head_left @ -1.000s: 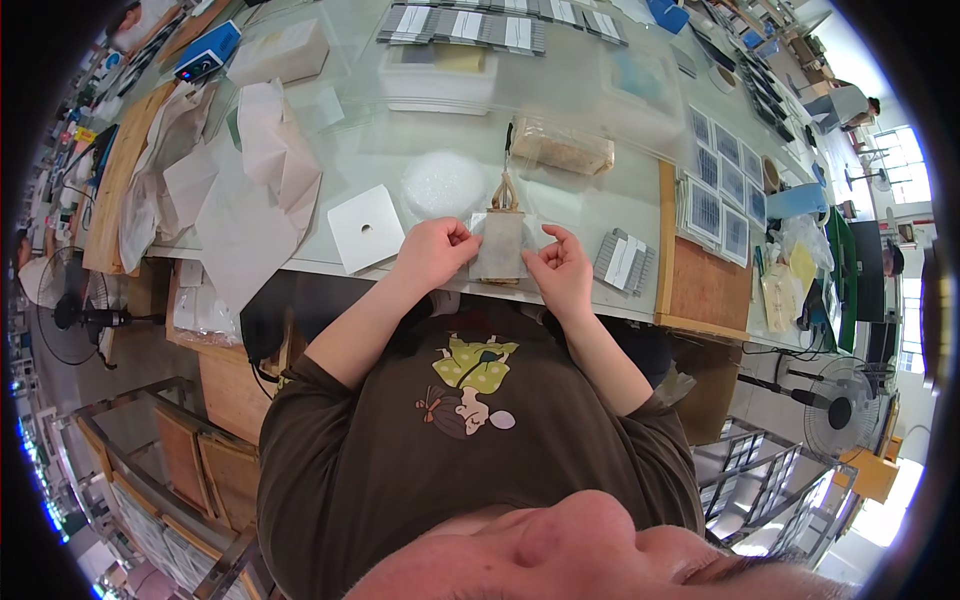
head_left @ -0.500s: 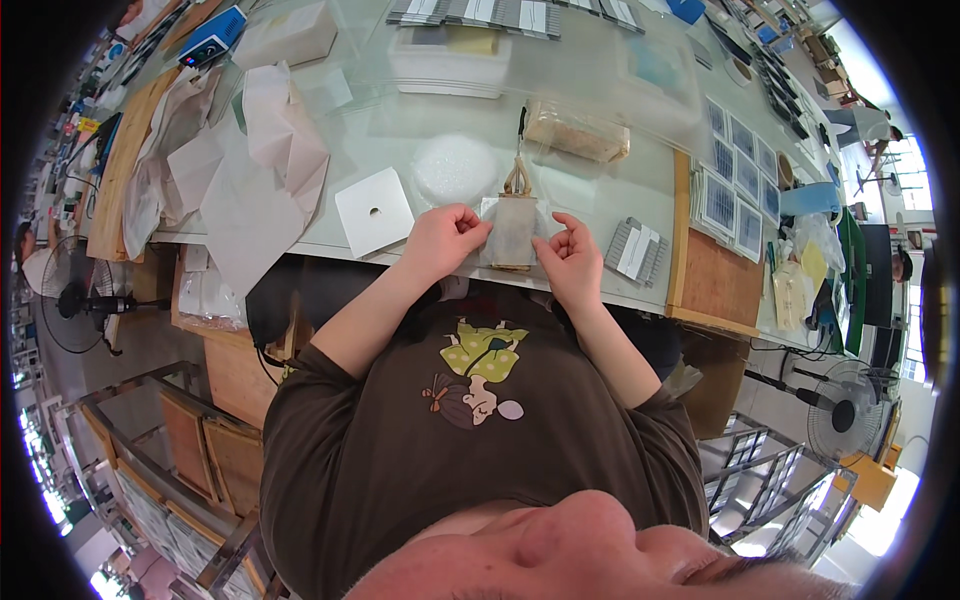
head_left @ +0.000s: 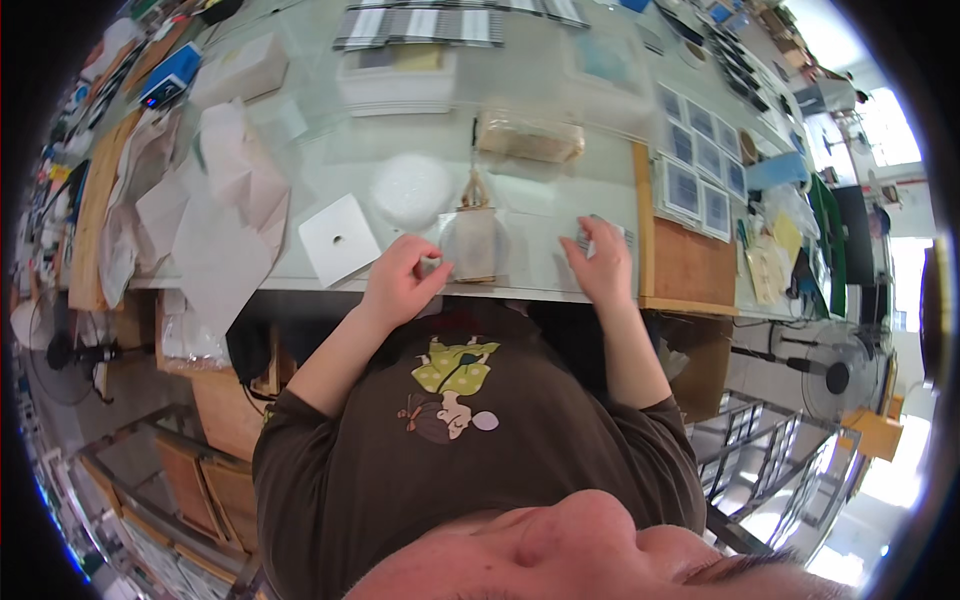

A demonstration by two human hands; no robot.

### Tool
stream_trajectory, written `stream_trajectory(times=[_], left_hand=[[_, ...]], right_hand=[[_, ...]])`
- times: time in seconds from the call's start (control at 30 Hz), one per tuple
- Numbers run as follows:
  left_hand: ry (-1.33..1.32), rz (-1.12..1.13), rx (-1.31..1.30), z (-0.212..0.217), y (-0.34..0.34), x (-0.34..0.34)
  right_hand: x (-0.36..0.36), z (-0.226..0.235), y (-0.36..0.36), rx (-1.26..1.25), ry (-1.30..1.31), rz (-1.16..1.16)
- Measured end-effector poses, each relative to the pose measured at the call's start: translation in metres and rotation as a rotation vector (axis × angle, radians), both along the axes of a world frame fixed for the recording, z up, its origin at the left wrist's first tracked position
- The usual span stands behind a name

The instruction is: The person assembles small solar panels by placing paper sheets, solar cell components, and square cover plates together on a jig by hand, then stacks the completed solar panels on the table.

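In front of me on the bench lies a flat beige rectangular plate point(head_left: 475, 245) with a looped, cord-like top, resting on clear film. My left hand point(head_left: 403, 282) hovers at its lower left corner, fingers loosely curled, thumb apart, nothing visible in them. Well to the right of the plate is my right hand point(head_left: 605, 268), thumb and fingers spread. It partly covers a small grey striped stack point(head_left: 628, 238); whether it touches the stack I cannot tell. Left of the plate are a round white pad point(head_left: 411, 190) and a white square sheet point(head_left: 338, 241) with a small hole.
Beyond the plate lies a plastic-wrapped block point(head_left: 530, 137). Translucent bins point(head_left: 400, 95) and striped stacks point(head_left: 420, 27) stand farther back. Crumpled paper point(head_left: 235, 215) covers the left side. On the right, a wooden board point(head_left: 693, 262) lies by several dark square pieces point(head_left: 700, 150).
My right hand has left the plate and moved right to the grey striped stack. My left hand has drawn slightly away from the plate's edge. The whole view has shifted.
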State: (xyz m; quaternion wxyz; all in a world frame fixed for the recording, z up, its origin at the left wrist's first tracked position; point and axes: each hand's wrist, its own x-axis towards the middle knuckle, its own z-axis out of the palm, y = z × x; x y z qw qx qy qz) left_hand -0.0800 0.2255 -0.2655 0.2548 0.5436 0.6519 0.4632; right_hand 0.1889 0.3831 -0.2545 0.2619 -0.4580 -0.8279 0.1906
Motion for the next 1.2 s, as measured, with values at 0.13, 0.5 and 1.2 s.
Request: stream_trajectory(times=[0.13, 0.5, 1.2], left_hand=[[0.193, -0.138, 0.189, -0.001, -0.010, 0.000], [0.355, -0.226, 0.235, -0.013, -0.005, -0.002], [0.257, -0.189, 0.194, -0.015, -0.008, 0.001]], right_hand=[[0.049, 0.014, 0.041, 0.051, -0.273, -0.022], [0.050, 0.012, 0.046, -0.127, -0.406, 0.070], [0.041, 0.031, 0.030, -0.116, -0.362, 0.195]])
